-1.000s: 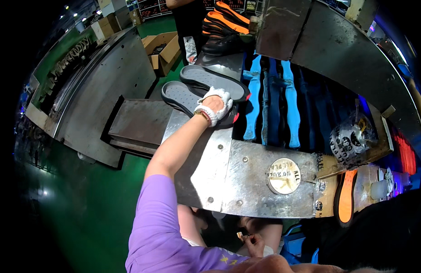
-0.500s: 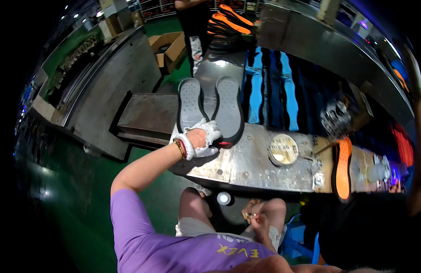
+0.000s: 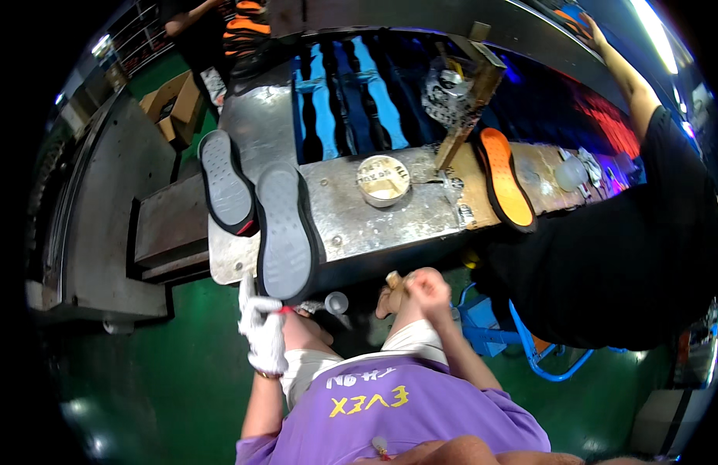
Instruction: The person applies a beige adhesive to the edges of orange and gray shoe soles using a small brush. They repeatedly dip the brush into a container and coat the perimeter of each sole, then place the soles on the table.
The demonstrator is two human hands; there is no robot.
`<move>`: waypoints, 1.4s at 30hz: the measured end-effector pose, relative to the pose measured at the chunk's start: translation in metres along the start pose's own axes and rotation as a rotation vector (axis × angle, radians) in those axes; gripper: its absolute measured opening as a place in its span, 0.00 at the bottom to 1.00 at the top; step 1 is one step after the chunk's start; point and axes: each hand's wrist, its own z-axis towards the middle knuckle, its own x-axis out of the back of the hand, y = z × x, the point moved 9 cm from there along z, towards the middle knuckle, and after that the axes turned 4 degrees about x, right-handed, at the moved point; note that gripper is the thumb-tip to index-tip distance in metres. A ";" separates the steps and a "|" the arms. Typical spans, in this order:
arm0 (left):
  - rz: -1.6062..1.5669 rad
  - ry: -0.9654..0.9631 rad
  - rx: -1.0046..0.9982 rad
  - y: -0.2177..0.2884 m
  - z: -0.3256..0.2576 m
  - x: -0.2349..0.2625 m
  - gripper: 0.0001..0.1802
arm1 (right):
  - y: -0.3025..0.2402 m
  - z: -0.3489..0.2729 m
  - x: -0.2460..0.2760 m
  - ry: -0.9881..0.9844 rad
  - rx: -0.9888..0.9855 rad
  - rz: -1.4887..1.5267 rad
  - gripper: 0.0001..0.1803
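My left hand (image 3: 264,333), in a white knit glove, is closed at the near end of a grey shoe sole (image 3: 285,236) with a black rim. That sole lies on the metal bench and juts past its front edge, a bit of red showing beside my fingers. A matching grey sole (image 3: 226,182) lies to its left, untouched. My bare right hand (image 3: 429,293) hovers above my lap with its fingers pinched together; anything in them is too small and blurred to name. Nearest on the bench stands a round tub (image 3: 384,180) of pale stuff.
Blue and black strips (image 3: 322,105) lie behind the tub. An orange shoe sole (image 3: 505,178) sits to the right, close to a co-worker in black (image 3: 607,263), whose arm reaches up. Far left are a cardboard box (image 3: 177,108) and a metal cabinet (image 3: 95,209).
The view has swung right. My left hand has drawn one grey sole toward me, over the bench edge, apart from its pair. My right hand has risen from my lap.
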 end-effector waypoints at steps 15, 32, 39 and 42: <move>-1.366 -0.036 0.947 -0.042 -0.035 -0.060 0.22 | -0.171 0.203 -0.082 -0.274 0.602 -1.054 0.10; -1.446 -0.277 1.084 -0.031 -0.025 -0.089 0.26 | -0.184 0.190 -0.078 -0.298 0.784 -1.161 0.06; -1.362 -0.344 1.072 -0.039 -0.033 -0.105 0.26 | -0.192 0.163 -0.055 -0.183 0.924 -1.039 0.07; -1.313 -0.284 0.978 0.006 -0.028 -0.106 0.25 | -0.225 0.135 -0.032 -0.087 0.940 -0.852 0.09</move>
